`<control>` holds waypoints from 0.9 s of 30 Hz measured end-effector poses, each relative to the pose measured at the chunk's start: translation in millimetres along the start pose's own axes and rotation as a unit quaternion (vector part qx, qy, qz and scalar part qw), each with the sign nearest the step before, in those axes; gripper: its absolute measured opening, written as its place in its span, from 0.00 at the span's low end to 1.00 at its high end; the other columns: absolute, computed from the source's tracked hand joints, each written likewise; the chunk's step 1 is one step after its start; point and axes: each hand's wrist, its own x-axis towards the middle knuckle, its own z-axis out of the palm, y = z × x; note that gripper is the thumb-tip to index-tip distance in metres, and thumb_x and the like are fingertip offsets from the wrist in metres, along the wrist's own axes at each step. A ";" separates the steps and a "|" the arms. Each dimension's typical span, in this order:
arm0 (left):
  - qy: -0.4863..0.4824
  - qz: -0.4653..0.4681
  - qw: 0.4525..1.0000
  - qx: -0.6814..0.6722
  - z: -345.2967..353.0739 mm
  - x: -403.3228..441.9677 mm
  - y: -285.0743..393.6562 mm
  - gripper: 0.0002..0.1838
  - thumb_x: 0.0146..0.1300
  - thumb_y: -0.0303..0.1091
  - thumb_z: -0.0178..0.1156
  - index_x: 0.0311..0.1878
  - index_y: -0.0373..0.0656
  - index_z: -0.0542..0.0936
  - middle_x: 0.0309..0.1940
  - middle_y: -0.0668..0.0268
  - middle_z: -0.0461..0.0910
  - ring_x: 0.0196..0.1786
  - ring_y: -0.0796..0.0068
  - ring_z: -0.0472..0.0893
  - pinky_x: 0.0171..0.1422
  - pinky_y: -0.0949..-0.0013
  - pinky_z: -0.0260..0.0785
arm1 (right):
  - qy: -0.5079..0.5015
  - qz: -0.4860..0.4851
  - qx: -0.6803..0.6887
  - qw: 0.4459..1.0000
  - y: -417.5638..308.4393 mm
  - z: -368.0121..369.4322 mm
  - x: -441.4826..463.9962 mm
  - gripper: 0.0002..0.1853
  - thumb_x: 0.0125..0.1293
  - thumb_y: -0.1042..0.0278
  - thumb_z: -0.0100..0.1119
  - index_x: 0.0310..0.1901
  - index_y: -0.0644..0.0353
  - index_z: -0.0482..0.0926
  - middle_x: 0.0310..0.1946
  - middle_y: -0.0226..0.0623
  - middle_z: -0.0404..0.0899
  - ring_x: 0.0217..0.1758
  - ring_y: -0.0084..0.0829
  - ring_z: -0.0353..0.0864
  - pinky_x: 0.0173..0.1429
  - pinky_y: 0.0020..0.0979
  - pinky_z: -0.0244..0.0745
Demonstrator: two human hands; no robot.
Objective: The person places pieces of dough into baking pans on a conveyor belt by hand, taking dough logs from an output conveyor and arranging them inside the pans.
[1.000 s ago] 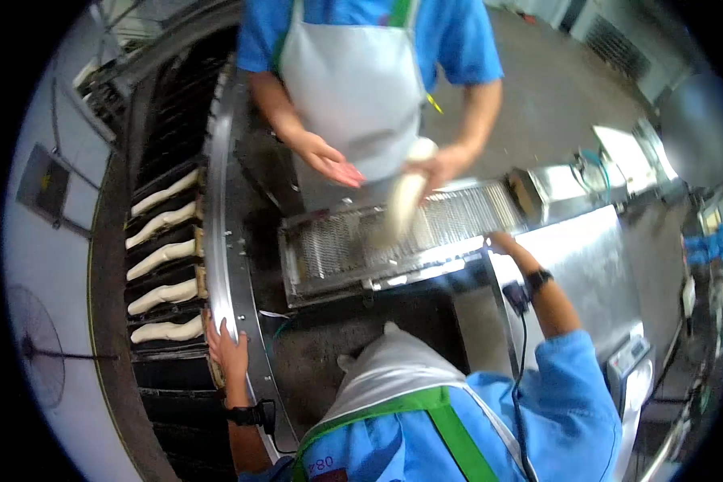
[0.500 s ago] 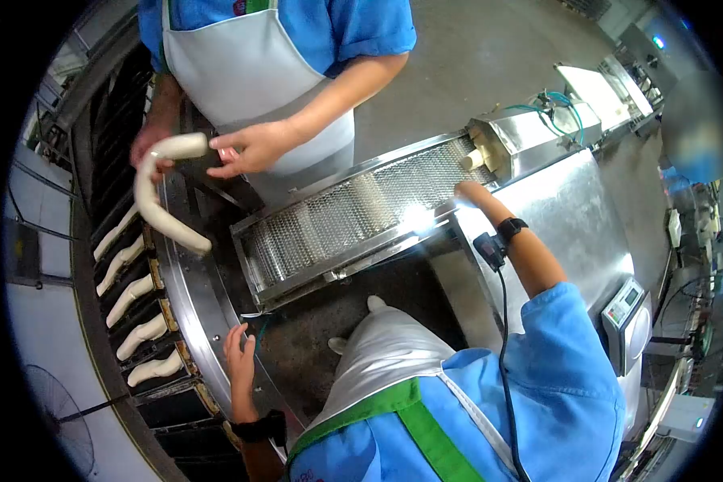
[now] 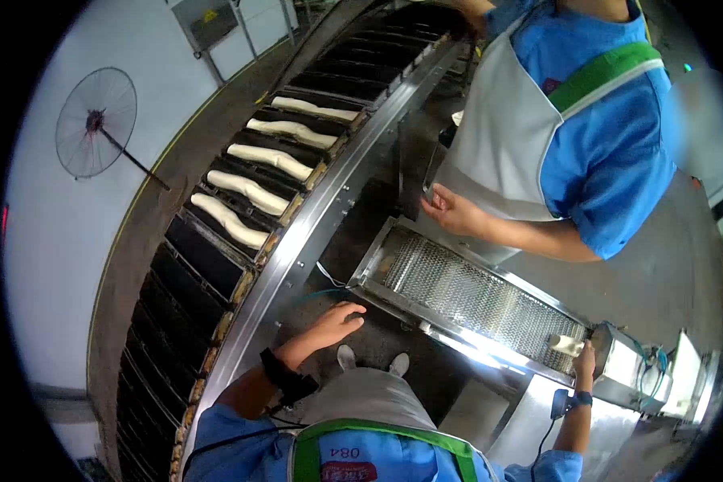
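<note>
Lying farther along the belt (image 3: 458,291) now, dough (image 3: 566,345) (four o'clock) seems reachable — right hand (image 3: 586,361) opening and grip unclear, left hand (image 3: 337,324) half-open, empty at six

The one view comes from a camera on the person's head, facing forward and steeply down past their own apron (image 3: 369,395) to their shoes (image 3: 398,364). Wide and bulging, with dark rounded corners, it takes in the left hand (image 3: 333,324) and right hand (image 3: 586,361) close by, a co-worker (image 3: 530,136) nearby, cut by the top edge, and a fan (image 3: 95,121) farther off.
</note>
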 end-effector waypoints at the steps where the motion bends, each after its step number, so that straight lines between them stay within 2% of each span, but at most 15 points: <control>1: -0.005 -0.012 0.999 -0.030 2.1 -2.5 1.8 0.17 0.57 0.38 0.48 0.48 0.40 0.68 0.46 0.58 0.69 0.51 0.65 0.68 0.51 0.68 0.60 | 0.013 -0.015 0.003 1.000 1.5 2.8 2.2 0.25 0.48 0.78 0.44 0.52 0.64 0.59 0.44 0.54 0.65 0.47 0.49 0.67 0.48 0.39 0.66; 4: 0.010 0.024 1.000 -0.012 12.2 -6.1 -8.1 0.17 0.58 0.39 0.48 0.48 0.41 0.68 0.46 0.58 0.69 0.50 0.65 0.68 0.51 0.68 0.60 | 0.028 -0.013 -0.025 0.999 -25.5 -19.0 -0.9 0.21 0.49 0.75 0.48 0.49 0.61 0.64 0.43 0.51 0.66 0.45 0.48 0.68 0.44 0.38 0.69; 6: 0.006 0.003 1.000 -0.031 11.8 -10.5 -1.6 0.18 0.56 0.40 0.49 0.47 0.41 0.69 0.45 0.58 0.70 0.50 0.63 0.68 0.51 0.68 0.60 | -0.040 0.009 -0.098 0.994 -44.0 -40.0 -4.3 0.18 0.50 0.74 0.48 0.46 0.60 0.66 0.43 0.46 0.65 0.45 0.47 0.68 0.43 0.39 0.70; 7: -0.003 -0.017 0.999 -0.044 9.4 -11.0 4.4 0.18 0.55 0.41 0.50 0.46 0.40 0.70 0.44 0.58 0.71 0.49 0.62 0.69 0.52 0.67 0.60 | -0.015 0.000 -0.131 0.991 -34.6 -26.2 3.4 0.13 0.52 0.73 0.47 0.42 0.57 0.70 0.44 0.42 0.65 0.46 0.44 0.68 0.42 0.38 0.71; 10: -0.008 -0.045 0.998 -0.034 13.1 -10.8 5.6 0.18 0.56 0.41 0.49 0.46 0.40 0.70 0.45 0.57 0.70 0.50 0.62 0.69 0.53 0.67 0.59 | -0.008 -0.010 -0.149 0.989 -24.4 -12.1 14.2 0.12 0.54 0.69 0.45 0.41 0.57 0.71 0.43 0.40 0.66 0.47 0.42 0.66 0.42 0.36 0.71; 14: -0.007 -0.015 0.998 -0.069 22.6 -10.2 -9.8 0.18 0.56 0.41 0.49 0.45 0.40 0.70 0.44 0.58 0.71 0.50 0.62 0.69 0.53 0.67 0.59 | -0.031 -0.028 -0.216 0.976 -17.7 -9.6 23.9 0.10 0.55 0.64 0.46 0.37 0.53 0.75 0.45 0.37 0.66 0.48 0.40 0.65 0.42 0.36 0.71; 17: 0.000 -0.030 0.997 -0.065 23.1 -16.9 -8.3 0.18 0.56 0.42 0.49 0.45 0.40 0.70 0.44 0.58 0.71 0.49 0.62 0.69 0.53 0.66 0.60 | -0.048 -0.004 -0.205 0.978 -21.8 -24.2 20.5 0.18 0.50 0.54 0.52 0.42 0.52 0.74 0.51 0.41 0.64 0.56 0.44 0.60 0.53 0.39 0.63; 18: -0.014 -0.049 0.997 -0.057 19.9 -21.3 -4.6 0.18 0.56 0.42 0.49 0.45 0.40 0.70 0.44 0.57 0.71 0.49 0.61 0.69 0.52 0.66 0.60 | -0.033 -0.001 -0.173 0.984 -28.1 -34.4 9.9 0.18 0.50 0.54 0.51 0.41 0.53 0.75 0.50 0.40 0.65 0.56 0.43 0.60 0.54 0.38 0.63; 20: 0.006 -0.013 0.997 -0.077 27.7 -25.3 -18.8 0.18 0.56 0.43 0.49 0.45 0.41 0.70 0.45 0.58 0.71 0.49 0.60 0.69 0.52 0.65 0.60 | -0.074 -0.006 -0.255 0.964 -5.8 -21.3 26.0 0.20 0.48 0.52 0.55 0.42 0.53 0.73 0.46 0.38 0.68 0.53 0.42 0.62 0.52 0.40 0.63; 21: -0.005 0.000 0.999 -0.047 24.7 -27.4 -20.2 0.18 0.56 0.44 0.48 0.45 0.42 0.70 0.45 0.57 0.71 0.49 0.60 0.69 0.51 0.65 0.60 | -0.065 -0.064 -0.295 0.951 3.5 -21.7 27.7 0.21 0.44 0.54 0.58 0.41 0.53 0.74 0.45 0.38 0.69 0.53 0.42 0.63 0.51 0.41 0.64; 23: -0.008 -0.022 0.998 -0.064 18.9 -36.2 -14.8 0.19 0.56 0.44 0.48 0.45 0.42 0.70 0.45 0.57 0.71 0.49 0.60 0.69 0.51 0.65 0.61 | -0.096 -0.115 -0.278 0.949 10.0 -34.5 30.4 0.24 0.36 0.58 0.62 0.40 0.55 0.73 0.45 0.41 0.69 0.52 0.43 0.63 0.48 0.41 0.65; 24: -0.018 -0.038 0.996 -0.072 10.1 -40.8 -5.8 0.19 0.56 0.44 0.47 0.45 0.42 0.70 0.44 0.56 0.71 0.49 0.60 0.69 0.51 0.65 0.61 | -0.138 -0.109 -0.219 0.960 -23.3 -70.7 11.1 0.26 0.33 0.61 0.63 0.40 0.57 0.73 0.46 0.43 0.69 0.52 0.43 0.64 0.47 0.41 0.65; 25: -0.048 -0.052 0.997 -0.036 -1.6 -45.0 4.9 0.20 0.58 0.45 0.46 0.48 0.40 0.67 0.44 0.58 0.71 0.46 0.63 0.71 0.50 0.66 0.60 | -0.148 -0.132 -0.137 0.970 -1.2 -65.1 20.7 0.27 0.32 0.65 0.61 0.41 0.60 0.70 0.43 0.46 0.71 0.46 0.45 0.69 0.46 0.39 0.65; 26: -0.042 -0.054 0.997 -0.039 -1.4 -46.0 0.7 0.20 0.58 0.45 0.46 0.48 0.40 0.67 0.44 0.58 0.71 0.46 0.63 0.71 0.50 0.66 0.60 | -0.176 -0.117 -0.042 0.977 -21.8 -88.3 13.2 0.25 0.35 0.67 0.60 0.40 0.64 0.70 0.36 0.47 0.73 0.38 0.46 0.72 0.43 0.36 0.66; 27: -0.031 -0.038 0.998 -0.048 1.3 -45.0 -6.9 0.20 0.58 0.45 0.46 0.49 0.40 0.67 0.44 0.57 0.71 0.46 0.63 0.70 0.50 0.66 0.60 | -0.166 -0.153 0.093 0.970 -69.1 -129.4 -12.8 0.23 0.37 0.68 0.58 0.39 0.66 0.70 0.33 0.45 0.74 0.35 0.43 0.73 0.41 0.35 0.66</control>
